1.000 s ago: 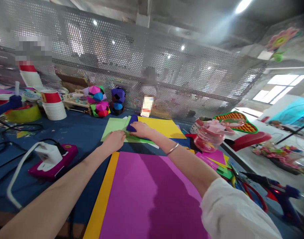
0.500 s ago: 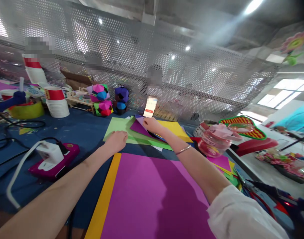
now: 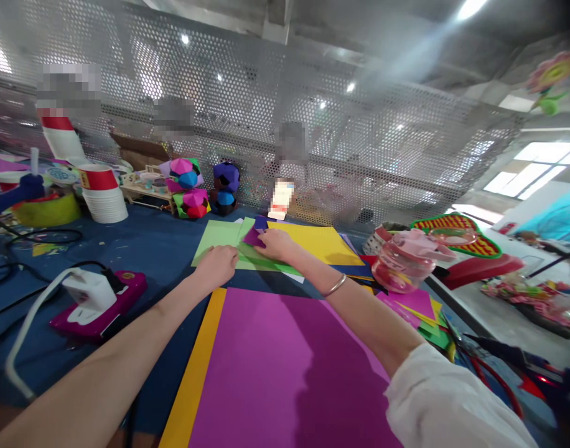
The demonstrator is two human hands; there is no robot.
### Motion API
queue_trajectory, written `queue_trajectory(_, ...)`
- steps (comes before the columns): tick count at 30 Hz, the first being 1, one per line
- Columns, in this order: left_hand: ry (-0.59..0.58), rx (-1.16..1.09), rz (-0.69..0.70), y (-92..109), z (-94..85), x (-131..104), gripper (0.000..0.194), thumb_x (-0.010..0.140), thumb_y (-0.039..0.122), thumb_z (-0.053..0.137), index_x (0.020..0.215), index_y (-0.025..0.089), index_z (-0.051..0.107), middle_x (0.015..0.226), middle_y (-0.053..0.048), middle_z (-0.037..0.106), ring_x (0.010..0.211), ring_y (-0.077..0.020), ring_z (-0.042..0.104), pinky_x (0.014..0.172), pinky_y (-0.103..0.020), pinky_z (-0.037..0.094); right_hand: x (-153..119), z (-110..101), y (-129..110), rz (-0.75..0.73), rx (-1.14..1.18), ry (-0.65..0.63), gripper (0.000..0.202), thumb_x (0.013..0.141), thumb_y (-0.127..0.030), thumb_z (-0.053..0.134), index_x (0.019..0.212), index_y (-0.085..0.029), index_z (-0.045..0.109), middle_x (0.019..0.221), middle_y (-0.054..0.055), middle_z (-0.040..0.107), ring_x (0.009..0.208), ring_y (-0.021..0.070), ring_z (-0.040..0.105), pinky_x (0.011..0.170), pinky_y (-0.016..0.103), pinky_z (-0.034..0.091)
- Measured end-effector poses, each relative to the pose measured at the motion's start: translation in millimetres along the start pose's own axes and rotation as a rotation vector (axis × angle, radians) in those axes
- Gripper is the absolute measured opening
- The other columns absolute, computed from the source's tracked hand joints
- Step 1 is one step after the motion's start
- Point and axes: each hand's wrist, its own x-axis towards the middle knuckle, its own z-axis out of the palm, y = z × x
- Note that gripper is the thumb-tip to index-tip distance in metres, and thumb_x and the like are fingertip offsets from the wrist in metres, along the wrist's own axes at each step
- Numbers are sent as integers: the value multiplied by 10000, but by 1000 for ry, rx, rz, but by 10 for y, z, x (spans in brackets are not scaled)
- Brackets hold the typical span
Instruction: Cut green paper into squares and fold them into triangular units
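Observation:
My left hand (image 3: 216, 264) rests with curled fingers at the near edge of a light green sheet of paper (image 3: 214, 235); its fingertips are hidden. To its right, my right hand (image 3: 274, 242), with a bangle at the wrist, is closed on purple paper (image 3: 253, 234) in the same pile. A bent strip of green paper (image 3: 246, 231) shows between the hands. Yellow paper (image 3: 322, 241) lies beyond the right hand. Nearer to me, a large purple-magenta sheet (image 3: 266, 361) lies over an orange-yellow sheet (image 3: 191, 373).
A power strip (image 3: 98, 311) with a white plug and cables lies at left, paper cups (image 3: 104, 196) behind it. Folded paper shapes (image 3: 191, 186) and a phone (image 3: 281, 198) stand by the mesh screen. At right are a pink jug (image 3: 401, 264), paper scraps (image 3: 415, 306) and scissors (image 3: 481, 367).
My right hand has moved slightly left and toward me. Less of the purple paper shows and more of the yellow sheet is uncovered. My left hand has hardly moved.

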Motion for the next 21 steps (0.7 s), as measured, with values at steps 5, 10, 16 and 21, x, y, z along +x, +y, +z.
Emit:
queue_trajectory(5,15,-118,-32,18,2,-6,289,1002,350,645,1243,190,647,1293,-100,644,1109,-242,657,950,-461,562,17,-55,-39,50,-49,-34,377,983,-376,660,1282,-149,623,1282,121,640,1087,244,661,917,451,572)
queue_trajectory(10,70,-369,-121,116,-26,-19,281,1006,351,638,1245,204,649,1329,-102,628,1132,-244,646,965,-458,557,-117,-173,1,71,-61,-8,360,991,-378,648,1280,-165,625,1285,109,641,1091,242,660,921,457,571)
queue_trajectory(16,49,-827,-297,308,27,5,297,1009,377,633,1221,168,647,1215,-90,671,1016,-220,684,875,-421,591,-434,-175,-203,37,-33,25,331,996,-378,641,1251,-167,638,1253,98,656,1068,232,667,912,450,574)
queue_trajectory(21,-39,-1157,-420,358,26,-8,296,1012,376,633,1190,140,648,1139,-86,689,935,-196,699,809,-378,605,-557,-110,-322,-3,0,35,316,998,-373,640,1234,-164,644,1225,93,666,1036,221,675,890,433,582)
